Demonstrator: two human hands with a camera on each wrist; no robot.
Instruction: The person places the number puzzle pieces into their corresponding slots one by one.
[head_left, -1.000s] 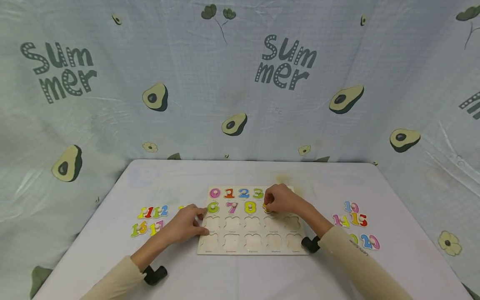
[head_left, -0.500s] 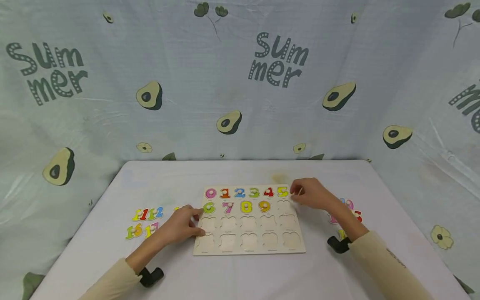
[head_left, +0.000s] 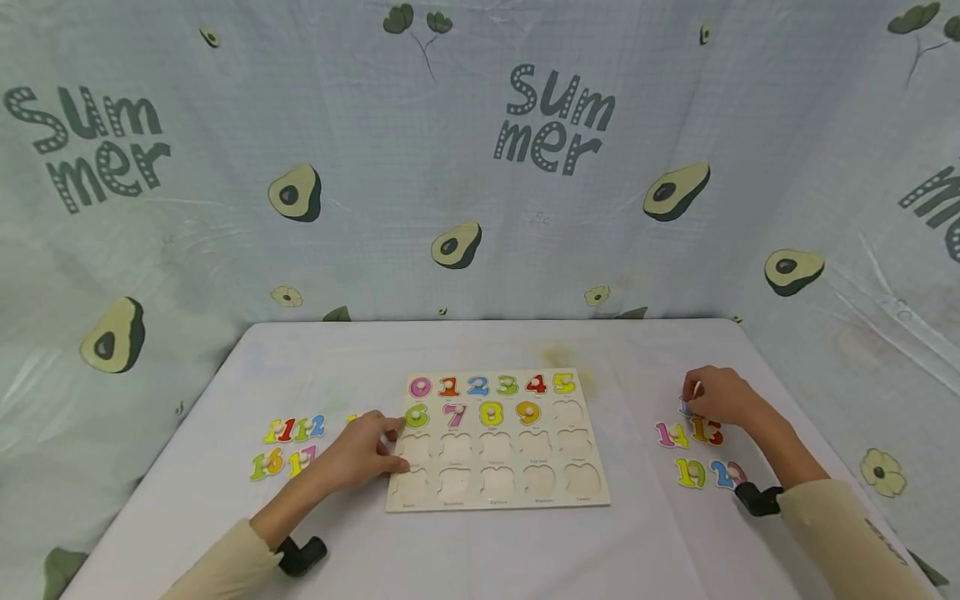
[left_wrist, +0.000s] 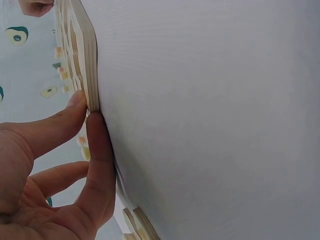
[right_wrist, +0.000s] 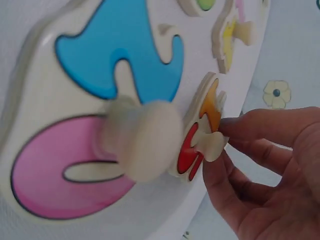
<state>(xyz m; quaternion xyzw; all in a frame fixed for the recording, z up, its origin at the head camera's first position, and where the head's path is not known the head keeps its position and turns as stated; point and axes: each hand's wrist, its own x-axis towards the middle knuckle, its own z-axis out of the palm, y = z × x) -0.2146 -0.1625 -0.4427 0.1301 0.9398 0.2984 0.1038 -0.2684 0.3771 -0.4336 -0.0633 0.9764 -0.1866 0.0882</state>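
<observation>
Your right hand has moved from the upper right edge of the board to the number pieces on the right since half a second ago; your left hand stays at the board. The pale wooden number board lies flat at the middle of the worktop, bearing coloured numerals 0 to 5 in its top row and 6 to 9 in the second, with bare recesses in the remaining places. Your left hand is loosely spread, thumb and finger touching the board's left edge. Your right hand has thumb and fingers drawn close together at a mostly covered blue-marked number piece; whether it has a grip cannot be told.

Just below it you have the orange-and-red wooden 15, with the pink-and-yellow 14 to its left. Nearer you lie the yellow-and-green 19 and the blue-and-pink 20, the latter with a pale round knob.

Left of the board lie the yellow-and-red 11, green-and-blue 12, green-and-orange 16 and yellow-and-pink 17. Behind the worktop hangs a pale fabric backdrop printed with avocados.
</observation>
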